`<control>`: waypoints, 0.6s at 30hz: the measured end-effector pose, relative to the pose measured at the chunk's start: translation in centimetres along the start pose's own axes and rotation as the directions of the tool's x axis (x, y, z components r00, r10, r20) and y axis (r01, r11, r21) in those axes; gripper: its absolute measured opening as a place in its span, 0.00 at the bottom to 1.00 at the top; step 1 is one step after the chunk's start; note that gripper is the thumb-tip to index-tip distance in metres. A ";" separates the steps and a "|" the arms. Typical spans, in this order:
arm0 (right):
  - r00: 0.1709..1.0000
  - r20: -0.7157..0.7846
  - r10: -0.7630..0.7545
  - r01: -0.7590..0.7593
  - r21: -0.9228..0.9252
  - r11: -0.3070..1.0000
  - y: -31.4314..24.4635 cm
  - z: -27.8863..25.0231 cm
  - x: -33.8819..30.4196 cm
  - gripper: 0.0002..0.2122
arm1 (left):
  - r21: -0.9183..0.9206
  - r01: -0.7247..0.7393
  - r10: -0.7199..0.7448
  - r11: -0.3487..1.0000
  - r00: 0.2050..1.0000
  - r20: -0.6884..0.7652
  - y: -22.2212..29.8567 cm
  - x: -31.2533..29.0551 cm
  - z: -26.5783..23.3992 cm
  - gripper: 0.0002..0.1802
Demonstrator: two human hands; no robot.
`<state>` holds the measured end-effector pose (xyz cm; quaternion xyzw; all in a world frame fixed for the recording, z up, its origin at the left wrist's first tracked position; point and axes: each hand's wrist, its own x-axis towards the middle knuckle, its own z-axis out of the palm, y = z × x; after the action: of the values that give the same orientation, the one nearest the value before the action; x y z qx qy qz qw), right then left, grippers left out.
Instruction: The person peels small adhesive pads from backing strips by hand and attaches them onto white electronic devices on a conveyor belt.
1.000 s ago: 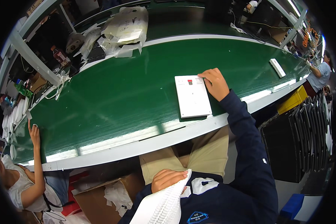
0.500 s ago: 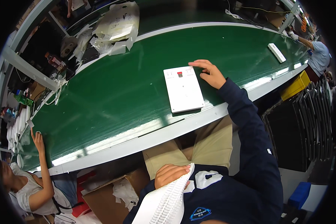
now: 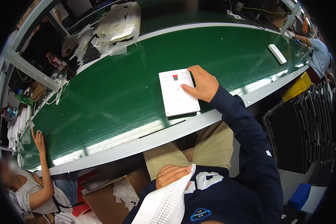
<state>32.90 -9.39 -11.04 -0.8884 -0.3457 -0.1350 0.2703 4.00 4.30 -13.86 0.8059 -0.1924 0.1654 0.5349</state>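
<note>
On the green conveyor belt before me lies a flat white rectangular device with a small red and dark part near its far end. My right hand grips its far right side, thumb on the top face and fingers at the edge. Close to my body, my left hand is closed on the upper end of a white slotted panel. That panel is tilted against my dark top, its rows of slots facing right. Part of my left thumb is hidden behind it.
Another white device lies farther right on the belt, near a co-worker in blue. A second person's arm reaches over the belt's left end. Below stand a cardboard box, a yellow bin and stacked black sheets.
My right hand has come left and down onto the white device, taking hold of its side. The device has shifted slightly left and nearer. My left hand keeps its grip on the panel.
</note>
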 end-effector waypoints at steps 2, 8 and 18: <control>0.997 -0.017 -0.071 0.070 -0.080 0.994 -0.4 0.4 0.1 0.22 | 0.001 -0.004 0.004 1.000 1.000 0.000 -0.1 0.1 0.1 0.19; 0.989 0.110 -0.098 0.125 -0.270 0.955 -1.9 0.8 0.2 0.20 | -0.023 -0.030 0.029 0.999 0.999 -0.023 -0.2 0.1 0.4 0.19; 0.991 0.033 -0.131 0.134 -0.131 0.982 -1.8 2.3 -0.1 0.24 | -0.005 -0.063 0.063 0.998 0.995 -0.072 0.1 -0.7 0.1 0.19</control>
<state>31.66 -7.01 -12.26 -0.8810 -0.3976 -0.1645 0.1965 3.38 4.27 -14.12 0.7909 -0.1989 0.2103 0.5391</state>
